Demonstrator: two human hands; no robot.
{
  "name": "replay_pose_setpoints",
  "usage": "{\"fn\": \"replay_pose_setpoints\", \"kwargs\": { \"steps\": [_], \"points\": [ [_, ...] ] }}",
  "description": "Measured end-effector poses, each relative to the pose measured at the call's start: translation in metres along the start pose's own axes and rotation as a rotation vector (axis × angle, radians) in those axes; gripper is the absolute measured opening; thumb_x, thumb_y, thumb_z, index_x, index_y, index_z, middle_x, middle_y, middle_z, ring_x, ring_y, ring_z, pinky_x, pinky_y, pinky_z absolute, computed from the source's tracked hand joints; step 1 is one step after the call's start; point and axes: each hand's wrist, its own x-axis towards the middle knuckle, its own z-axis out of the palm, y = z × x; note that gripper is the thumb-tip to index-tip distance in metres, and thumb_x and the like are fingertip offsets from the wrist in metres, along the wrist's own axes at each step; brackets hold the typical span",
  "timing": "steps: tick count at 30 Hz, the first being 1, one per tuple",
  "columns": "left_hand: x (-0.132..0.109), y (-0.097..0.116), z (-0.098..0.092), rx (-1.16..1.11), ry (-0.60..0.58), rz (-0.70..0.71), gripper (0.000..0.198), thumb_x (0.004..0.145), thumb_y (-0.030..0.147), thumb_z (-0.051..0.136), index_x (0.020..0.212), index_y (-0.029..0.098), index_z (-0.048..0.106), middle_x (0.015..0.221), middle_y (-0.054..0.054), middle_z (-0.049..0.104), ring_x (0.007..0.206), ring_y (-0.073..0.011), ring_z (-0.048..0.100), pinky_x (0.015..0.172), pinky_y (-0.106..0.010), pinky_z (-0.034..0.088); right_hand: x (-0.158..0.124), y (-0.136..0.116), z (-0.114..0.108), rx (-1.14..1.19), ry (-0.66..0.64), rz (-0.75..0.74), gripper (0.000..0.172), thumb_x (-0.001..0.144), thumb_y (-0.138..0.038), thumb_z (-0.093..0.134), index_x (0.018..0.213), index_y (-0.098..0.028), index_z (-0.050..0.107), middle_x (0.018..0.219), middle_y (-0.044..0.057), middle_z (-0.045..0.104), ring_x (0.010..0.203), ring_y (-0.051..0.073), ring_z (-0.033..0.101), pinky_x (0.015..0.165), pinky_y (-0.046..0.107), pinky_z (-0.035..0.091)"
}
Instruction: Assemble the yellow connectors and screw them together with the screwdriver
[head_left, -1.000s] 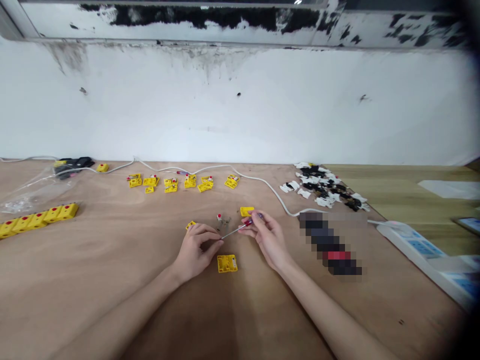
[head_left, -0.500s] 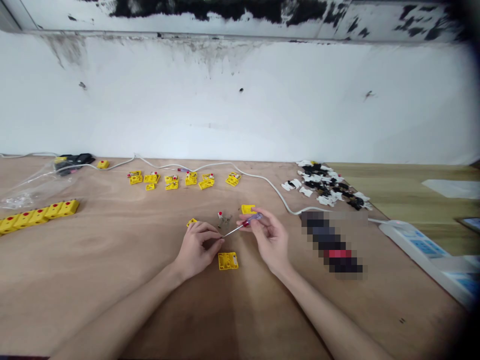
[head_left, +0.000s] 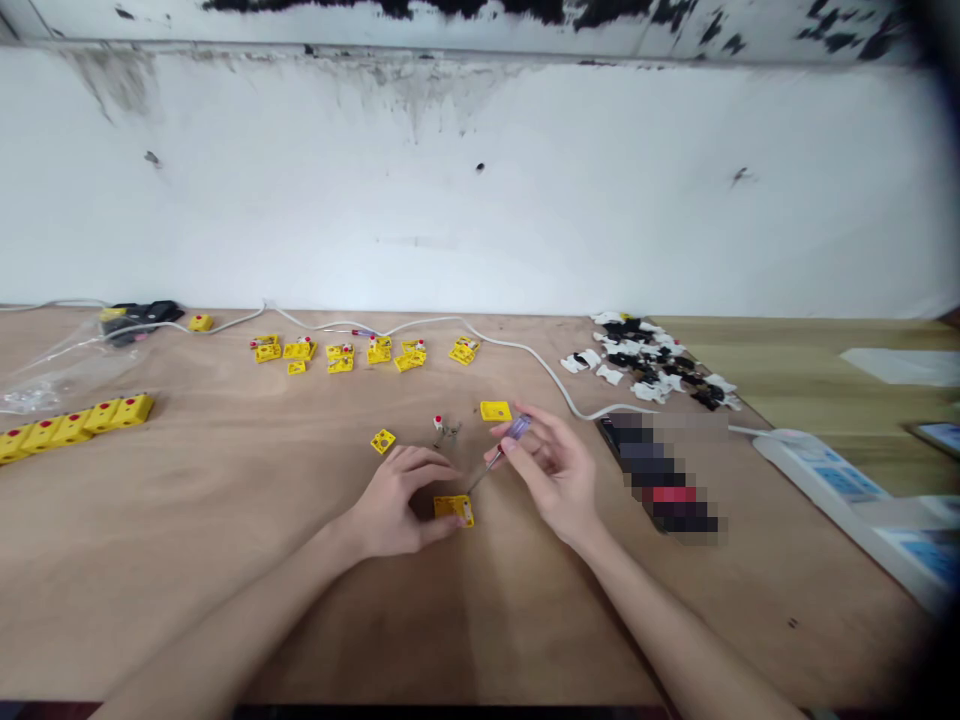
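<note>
A yellow plastic case half (head_left: 454, 510) lies on the table with its hollow side up and a pale insert at its right end. My left hand (head_left: 401, 500) is curved around its left side, thumb along the near edge and fingers over the far edge. My right hand (head_left: 555, 470) is closed on a screwdriver (head_left: 517, 428) with a clear purple and red handle. The shaft slants down left, its tip at the case's upper right corner. Just beyond lie a small red-and-white part (head_left: 438, 423), thin metal pieces (head_left: 453, 433), a small yellow piece (head_left: 383, 441) and a yellow cover (head_left: 496, 411).
Several yellow part sets (head_left: 340, 358) line the back, near a second screwdriver (head_left: 363, 332) and a white cable (head_left: 517, 350). Assembled yellow boxes (head_left: 101, 417) form a row at left. Black and white pieces (head_left: 652, 360), a pixelated dark object (head_left: 660, 480) and a power strip (head_left: 832, 480) are at right.
My left hand has moved from the screwdriver's tip down to the yellow case half. The screwdriver tip has shifted down and right onto the case's corner. The view has tilted slightly.
</note>
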Motion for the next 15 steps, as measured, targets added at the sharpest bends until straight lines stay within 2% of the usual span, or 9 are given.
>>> {"fn": "replay_pose_setpoints", "kwargs": {
  "steps": [5, 10, 15],
  "points": [
    [-0.0004, 0.0044, 0.0018, 0.097, -0.117, 0.069, 0.032, 0.077, 0.035, 0.077, 0.107, 0.027, 0.071, 0.108, -0.004, 0.072, 0.097, -0.0215, 0.066, 0.093, -0.039, 0.044, -0.0082, 0.0020, -0.0035, -0.048, -0.143, 0.012, 0.038, 0.082, -0.029, 0.077, 0.118, -0.025, 0.065, 0.095, 0.005, 0.074, 0.068, 0.018, 0.072, 0.066, 0.035, 0.060],
    [-0.0002, 0.0023, 0.0041, 0.117, -0.133, 0.083, 0.024, 0.079, 0.033, 0.074, 0.102, 0.026, 0.072, 0.104, -0.003, 0.073, 0.094, -0.0204, 0.067, 0.091, -0.038, 0.043, -0.0107, 0.0054, -0.0054, -0.065, -0.208, 0.002, 0.037, 0.085, -0.027, 0.074, 0.121, -0.025, 0.063, 0.097, 0.006, 0.073, 0.071, 0.018, 0.072, 0.068, 0.034, 0.060],
    [-0.0016, -0.0012, 0.0067, 0.113, -0.113, 0.103, 0.024, 0.080, 0.033, 0.074, 0.102, 0.025, 0.072, 0.103, -0.003, 0.073, 0.094, -0.0197, 0.066, 0.092, -0.038, 0.042, -0.0109, 0.0092, -0.0067, -0.064, -0.248, -0.015, 0.037, 0.089, -0.026, 0.070, 0.125, -0.025, 0.061, 0.099, 0.006, 0.072, 0.073, 0.018, 0.072, 0.070, 0.034, 0.060]
  ]
}}
